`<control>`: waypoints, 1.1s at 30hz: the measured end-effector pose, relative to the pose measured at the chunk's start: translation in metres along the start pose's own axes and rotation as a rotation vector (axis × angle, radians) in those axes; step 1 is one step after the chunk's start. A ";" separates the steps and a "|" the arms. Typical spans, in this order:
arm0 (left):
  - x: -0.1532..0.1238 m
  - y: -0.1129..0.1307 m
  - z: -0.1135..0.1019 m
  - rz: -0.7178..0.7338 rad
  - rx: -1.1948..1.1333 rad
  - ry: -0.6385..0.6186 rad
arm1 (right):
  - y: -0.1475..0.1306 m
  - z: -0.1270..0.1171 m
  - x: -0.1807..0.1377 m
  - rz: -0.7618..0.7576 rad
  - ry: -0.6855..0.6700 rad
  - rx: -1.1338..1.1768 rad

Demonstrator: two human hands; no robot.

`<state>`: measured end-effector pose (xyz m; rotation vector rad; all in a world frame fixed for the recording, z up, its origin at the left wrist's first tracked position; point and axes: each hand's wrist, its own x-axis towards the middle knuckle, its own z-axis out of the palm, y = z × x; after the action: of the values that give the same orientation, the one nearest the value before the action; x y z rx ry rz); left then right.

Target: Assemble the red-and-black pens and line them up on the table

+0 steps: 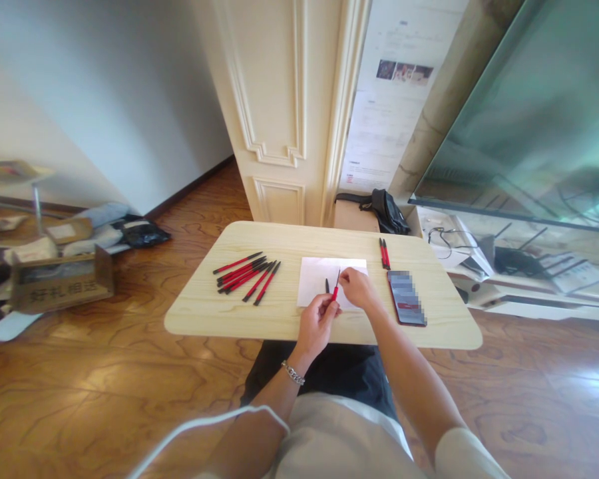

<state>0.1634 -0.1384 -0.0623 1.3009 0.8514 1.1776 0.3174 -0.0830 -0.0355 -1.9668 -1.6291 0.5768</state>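
My left hand [317, 321] is closed around a red pen [335, 290] held over a white sheet of paper [315, 276] on the small wooden table [239, 313]. My right hand [357, 287] pinches a thin part at the pen's upper end. A small black pen piece [327, 285] lies on the paper just left of my hands. Several red and black pens [247, 273] lie spread out on the table's left half. Two more pens [384, 253] lie together at the far right, above a phone [406, 297].
A white panelled door [279, 113] and a black bag [387, 209] stand behind the table. A cardboard box [62, 279] and clutter sit on the wooden floor at left. A low shelf with cables and a router [516, 263] runs along the right.
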 end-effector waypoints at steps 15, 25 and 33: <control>0.001 -0.001 0.002 -0.023 0.008 -0.035 | -0.032 -0.041 -0.014 -0.109 0.175 0.916; 0.000 -0.002 0.003 -0.023 0.018 -0.028 | -0.029 -0.040 -0.017 -0.183 0.165 0.674; 0.000 -0.001 0.002 -0.030 -0.008 -0.026 | -0.025 -0.032 -0.031 -0.198 0.083 0.644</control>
<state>0.1655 -0.1383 -0.0634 1.2897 0.8437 1.1379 0.3130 -0.1133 0.0050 -1.3269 -1.3421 0.8055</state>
